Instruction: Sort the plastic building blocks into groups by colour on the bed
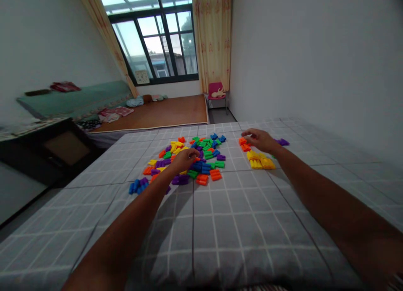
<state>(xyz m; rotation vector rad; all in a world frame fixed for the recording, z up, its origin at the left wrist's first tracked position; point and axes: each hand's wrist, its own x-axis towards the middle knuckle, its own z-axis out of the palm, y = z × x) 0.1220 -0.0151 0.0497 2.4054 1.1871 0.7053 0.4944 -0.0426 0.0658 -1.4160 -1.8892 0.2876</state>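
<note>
My left hand reaches into a wide heap of small plastic building blocks in orange, yellow, green, blue and purple. Its fingers are pinched together, with an orange block at the fingertips. My right hand is over a small group of orange blocks, its thumb and fingers slightly apart and the fingertips close to the top block. Just below that hand sits a cluster of yellow blocks. Purple blocks lie beyond my right wrist, and a bit of green shows beside the forearm.
The blocks rest on a grey checked cloth. Blue blocks lie at the heap's near left edge. A white wall runs along the right. Farther off are a brown-topped bed, a pink chair and a dark cabinet.
</note>
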